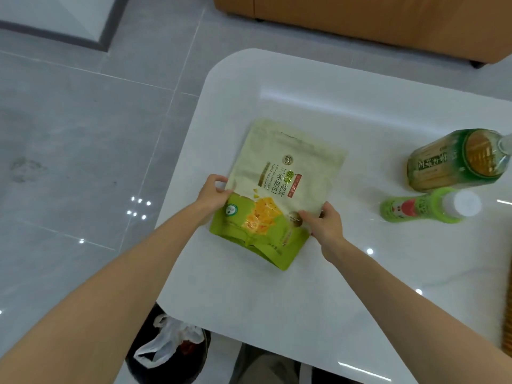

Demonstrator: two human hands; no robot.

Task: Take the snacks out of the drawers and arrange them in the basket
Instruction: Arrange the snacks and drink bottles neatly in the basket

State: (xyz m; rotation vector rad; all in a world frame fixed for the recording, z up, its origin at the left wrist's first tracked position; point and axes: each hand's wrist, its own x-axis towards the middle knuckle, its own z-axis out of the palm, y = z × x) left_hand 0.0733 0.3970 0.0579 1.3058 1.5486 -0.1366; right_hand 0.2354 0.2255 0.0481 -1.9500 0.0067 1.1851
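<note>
A large green and cream snack bag (279,187) lies on the white table (291,300), its bottom end toward me. My left hand (212,194) pinches the bag's left edge. My right hand (322,223) grips its right edge near the lower corner. A woven edge (506,328), perhaps the basket, shows at the far right border. No drawer is in view.
A big green tea bottle (457,159) and a small green bottle with a white cap (429,206) lie on their sides at the table's right. A black bin with a white plastic liner (169,347) stands below the table's near corner. An orange sofa (360,20) is behind.
</note>
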